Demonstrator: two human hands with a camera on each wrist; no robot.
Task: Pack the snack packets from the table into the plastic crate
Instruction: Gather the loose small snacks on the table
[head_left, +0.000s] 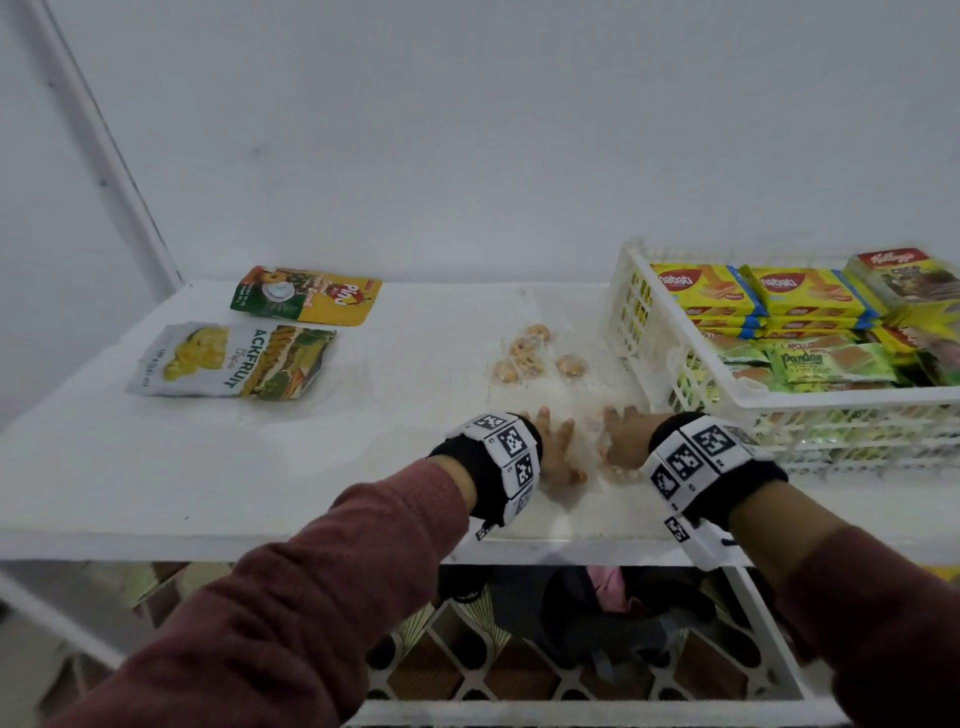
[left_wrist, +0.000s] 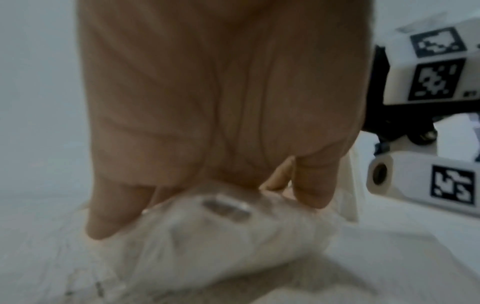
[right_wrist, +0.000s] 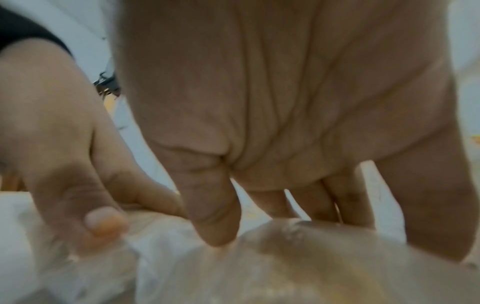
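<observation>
Inside white crate (head_left: 631, 306): stacked snack packets (head_left: 810, 325)

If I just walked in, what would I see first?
Probably the white plastic crate at the table's right, stuffed with bright yellow and green snack packets. Next, the left hand and right hand near the front edge, gathering clear cookie packets. Two big pouches lie far left.

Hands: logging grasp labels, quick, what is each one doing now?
Left hand: fingers curled, gripping a clear snack packet.
Right hand: gripping a clear cookie packet.
</observation>
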